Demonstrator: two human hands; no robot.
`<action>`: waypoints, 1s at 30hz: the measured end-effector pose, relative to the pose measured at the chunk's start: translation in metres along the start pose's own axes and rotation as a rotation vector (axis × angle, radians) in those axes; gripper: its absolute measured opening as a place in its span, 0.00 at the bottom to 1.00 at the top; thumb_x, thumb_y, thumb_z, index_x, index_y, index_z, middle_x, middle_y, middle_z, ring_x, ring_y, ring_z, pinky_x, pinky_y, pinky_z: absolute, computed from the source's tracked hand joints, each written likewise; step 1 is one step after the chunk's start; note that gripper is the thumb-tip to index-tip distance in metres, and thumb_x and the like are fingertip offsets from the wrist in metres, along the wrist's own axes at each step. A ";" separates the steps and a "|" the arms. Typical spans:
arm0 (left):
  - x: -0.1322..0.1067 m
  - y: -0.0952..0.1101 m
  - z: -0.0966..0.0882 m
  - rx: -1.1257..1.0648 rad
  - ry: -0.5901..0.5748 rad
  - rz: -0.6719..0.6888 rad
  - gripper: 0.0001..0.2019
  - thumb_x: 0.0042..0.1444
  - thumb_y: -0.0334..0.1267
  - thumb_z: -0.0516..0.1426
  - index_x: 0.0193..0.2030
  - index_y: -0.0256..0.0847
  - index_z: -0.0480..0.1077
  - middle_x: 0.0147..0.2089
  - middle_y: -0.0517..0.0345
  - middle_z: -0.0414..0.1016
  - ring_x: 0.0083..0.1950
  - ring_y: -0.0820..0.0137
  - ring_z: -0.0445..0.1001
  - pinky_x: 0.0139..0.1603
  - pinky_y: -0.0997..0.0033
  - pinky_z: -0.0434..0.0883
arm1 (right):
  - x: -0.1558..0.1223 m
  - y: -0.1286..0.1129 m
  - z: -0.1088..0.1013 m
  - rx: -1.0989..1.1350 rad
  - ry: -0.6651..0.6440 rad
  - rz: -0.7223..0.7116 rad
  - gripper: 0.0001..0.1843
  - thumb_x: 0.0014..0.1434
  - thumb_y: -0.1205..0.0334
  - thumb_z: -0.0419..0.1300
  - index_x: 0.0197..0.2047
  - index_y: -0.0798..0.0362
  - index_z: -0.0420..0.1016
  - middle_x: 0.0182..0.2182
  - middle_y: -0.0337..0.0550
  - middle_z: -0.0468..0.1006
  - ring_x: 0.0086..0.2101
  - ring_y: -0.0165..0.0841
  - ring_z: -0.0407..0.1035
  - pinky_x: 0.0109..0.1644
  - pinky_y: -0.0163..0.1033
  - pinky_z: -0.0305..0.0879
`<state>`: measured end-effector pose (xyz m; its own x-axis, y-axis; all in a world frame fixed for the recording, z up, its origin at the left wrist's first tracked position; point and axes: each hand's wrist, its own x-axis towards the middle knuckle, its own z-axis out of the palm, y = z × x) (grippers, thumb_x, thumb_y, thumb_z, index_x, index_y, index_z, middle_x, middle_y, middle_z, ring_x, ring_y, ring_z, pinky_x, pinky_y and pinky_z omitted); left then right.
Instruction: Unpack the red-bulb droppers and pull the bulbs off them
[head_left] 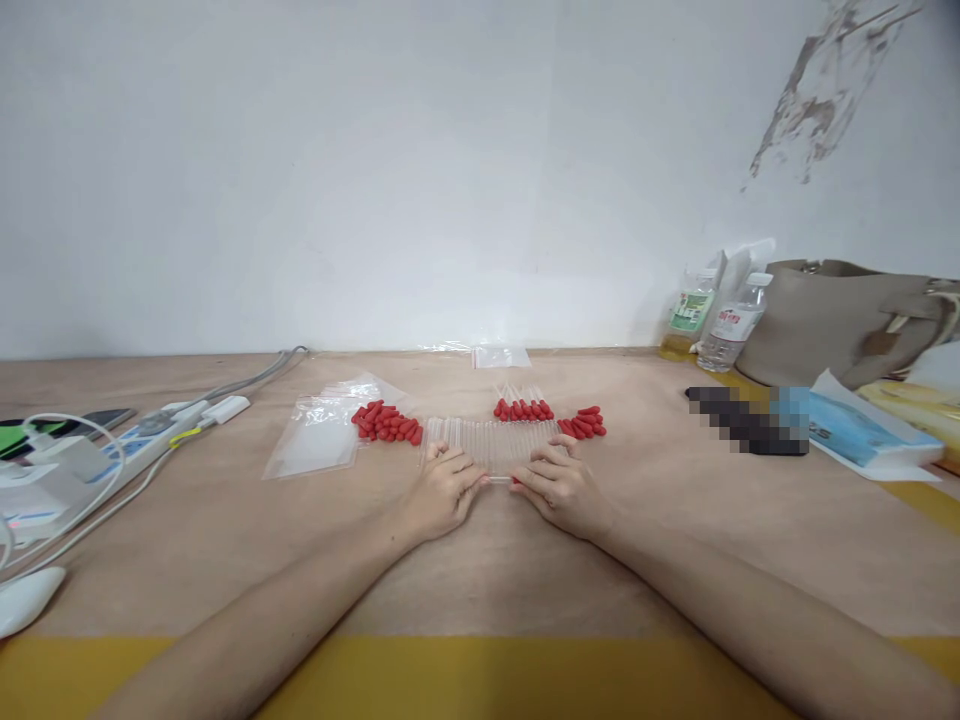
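Observation:
Between my two hands a thin clear tube (499, 481) lies level, just in front of a row of similar clear tubes (491, 445). My left hand (444, 495) pinches its left end. At the other end, my right hand (568, 492) has its fingers closed, with a bit of red showing at the fingertips. A pile of red rubbery caps (384, 422) lies left of the row, and a smaller pile of red caps (585, 423) lies right of it. Behind the row, several tubes with red ends (523, 405) lie together.
Clear plastic bags (315, 435) lie left of the caps. Further left are a power strip (150, 440) and cables. At right stand two bottles (731, 325) and a grey-beige bag (832, 320), with a blue packet (870, 430) in front. A wall closes off the back.

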<state>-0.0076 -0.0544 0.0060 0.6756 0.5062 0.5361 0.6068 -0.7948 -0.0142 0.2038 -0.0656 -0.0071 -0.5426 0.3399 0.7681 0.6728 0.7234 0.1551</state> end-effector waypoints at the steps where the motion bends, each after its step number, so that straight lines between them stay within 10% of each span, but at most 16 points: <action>1: 0.000 0.000 0.000 -0.014 -0.009 -0.007 0.14 0.60 0.35 0.45 0.29 0.38 0.67 0.26 0.58 0.68 0.32 0.71 0.64 0.41 0.64 0.53 | -0.001 0.001 0.001 -0.002 0.007 -0.013 0.07 0.58 0.63 0.54 0.35 0.53 0.72 0.20 0.36 0.71 0.30 0.27 0.63 0.47 0.40 0.47; 17: -0.003 -0.008 0.000 -0.126 0.005 -0.097 0.17 0.61 0.35 0.41 0.25 0.38 0.62 0.24 0.60 0.65 0.31 0.72 0.63 0.43 0.65 0.55 | -0.006 0.018 -0.017 -0.171 0.185 -0.301 0.11 0.57 0.73 0.52 0.41 0.53 0.71 0.33 0.37 0.78 0.41 0.28 0.67 0.48 0.41 0.50; 30: 0.013 -0.048 0.017 -0.029 0.271 -0.342 0.12 0.58 0.32 0.46 0.44 0.38 0.67 0.32 0.56 0.63 0.34 0.70 0.64 0.36 0.70 0.64 | 0.005 0.155 -0.023 0.300 0.053 1.182 0.17 0.47 0.64 0.60 0.42 0.57 0.70 0.29 0.42 0.72 0.27 0.28 0.64 0.33 0.35 0.62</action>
<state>-0.0205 -0.0037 -0.0007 0.3010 0.6389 0.7079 0.7619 -0.6076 0.2243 0.3170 0.0342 0.0350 0.3506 0.8628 0.3644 0.5914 0.0978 -0.8005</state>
